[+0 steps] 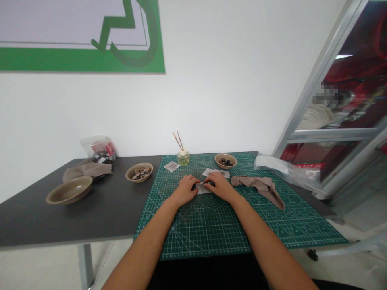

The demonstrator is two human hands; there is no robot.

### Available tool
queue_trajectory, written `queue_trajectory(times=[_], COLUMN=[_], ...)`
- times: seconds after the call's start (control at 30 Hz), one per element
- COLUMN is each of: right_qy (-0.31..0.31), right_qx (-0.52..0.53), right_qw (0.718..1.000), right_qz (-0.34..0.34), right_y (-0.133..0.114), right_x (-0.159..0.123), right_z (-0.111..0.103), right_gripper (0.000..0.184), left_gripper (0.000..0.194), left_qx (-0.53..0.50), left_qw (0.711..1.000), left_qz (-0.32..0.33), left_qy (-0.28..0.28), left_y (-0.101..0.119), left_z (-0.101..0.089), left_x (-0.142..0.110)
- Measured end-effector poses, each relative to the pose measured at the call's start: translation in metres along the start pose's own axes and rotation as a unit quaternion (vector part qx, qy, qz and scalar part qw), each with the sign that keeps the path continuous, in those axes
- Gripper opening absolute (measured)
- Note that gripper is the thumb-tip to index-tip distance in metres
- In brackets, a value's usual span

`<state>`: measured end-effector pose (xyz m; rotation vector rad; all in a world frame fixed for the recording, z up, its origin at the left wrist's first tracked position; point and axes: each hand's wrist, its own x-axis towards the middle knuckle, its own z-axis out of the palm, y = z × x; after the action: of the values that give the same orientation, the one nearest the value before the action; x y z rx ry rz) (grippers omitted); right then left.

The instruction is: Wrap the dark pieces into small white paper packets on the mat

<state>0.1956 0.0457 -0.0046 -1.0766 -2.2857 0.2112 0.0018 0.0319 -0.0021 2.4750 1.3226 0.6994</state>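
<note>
A small white paper piece with print (204,190) lies on the green cutting mat (208,237) between my two hands. My left hand (186,189) has its thumb and curled fingers closed at the paper's left edge. At the right edge, my right hand (222,187) bends its fingers and thumb down onto the same paper. Anything small under the fingertips is hidden. Just behind my right hand is another printed paper piece (225,174). A third printed paper piece (171,166) lies farther back on the left.
Behind stand a reed diffuser (183,158) and a bowl with dark chunks (226,156). A brown cloth (262,186) and clear plastic bag (287,171) lie right. Leftward are a bowl of brown pieces (130,175), a shallow bowl (68,192), a cloth (86,170) and a clear jar (93,143).
</note>
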Motion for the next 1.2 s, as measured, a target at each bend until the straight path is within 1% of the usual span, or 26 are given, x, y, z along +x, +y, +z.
queue_trajectory(times=[0.1, 0.27, 0.33, 0.43, 0.53, 0.63, 0.73, 0.9, 1.1, 1.2], right_qy=[-0.015, 0.001, -0.010, -0.037, -0.047, -0.039, -0.029, -0.035, -0.018, -0.029], right_qx=[0.003, 0.005, 0.017, 0.032, 0.031, 0.031, 0.054, 0.069, 0.068, 0.060], right_qw=[1.000, 0.999, 0.999, 0.999, 0.998, 0.998, 0.997, 0.997, 0.996, 0.997], right_qz=[0.000, 0.041, 0.032, 0.000, -0.004, 0.023, 0.051, 0.030, 0.062, 0.034], right_y=[0.0013, 0.0063, 0.0044, 0.0000, 0.0003, 0.0038, 0.0025, -0.0032, 0.0031, -0.0014], right_x=[-0.0023, -0.0071, -0.0059, -0.0020, -0.0009, -0.0034, -0.0043, -0.0015, -0.0053, -0.0036], right_z=[-0.0025, -0.0083, -0.0070, -0.0027, -0.0018, -0.0043, -0.0041, -0.0016, -0.0063, -0.0042], right_gripper=[0.006, 0.002, 0.004, 0.011, 0.015, 0.017, 0.017, 0.014, 0.014, 0.015], left_gripper=[0.027, 0.026, 0.027, 0.028, 0.028, 0.028, 0.028, 0.029, 0.027, 0.028], left_qx=[-0.002, -0.005, -0.001, 0.004, 0.001, -0.002, -0.004, -0.007, -0.002, 0.001], left_qw=[1.000, 1.000, 1.000, 1.000, 1.000, 1.000, 1.000, 1.000, 1.000, 1.000], left_qz=[-0.002, 0.005, 0.003, 0.002, 0.005, 0.007, 0.005, 0.006, 0.005, 0.003], left_qy=[-0.003, -0.007, -0.005, -0.004, -0.002, 0.000, -0.002, -0.001, -0.001, -0.005], left_y=[-0.0008, -0.0014, -0.0012, -0.0011, -0.0014, -0.0020, -0.0032, -0.0032, -0.0003, -0.0013], left_z=[-0.0003, -0.0008, -0.0006, 0.0000, 0.0002, 0.0004, 0.0011, 0.0011, -0.0009, -0.0001], left_x=[0.0000, -0.0003, -0.0004, -0.0006, -0.0006, -0.0003, 0.0002, 0.0002, -0.0004, 0.0000])
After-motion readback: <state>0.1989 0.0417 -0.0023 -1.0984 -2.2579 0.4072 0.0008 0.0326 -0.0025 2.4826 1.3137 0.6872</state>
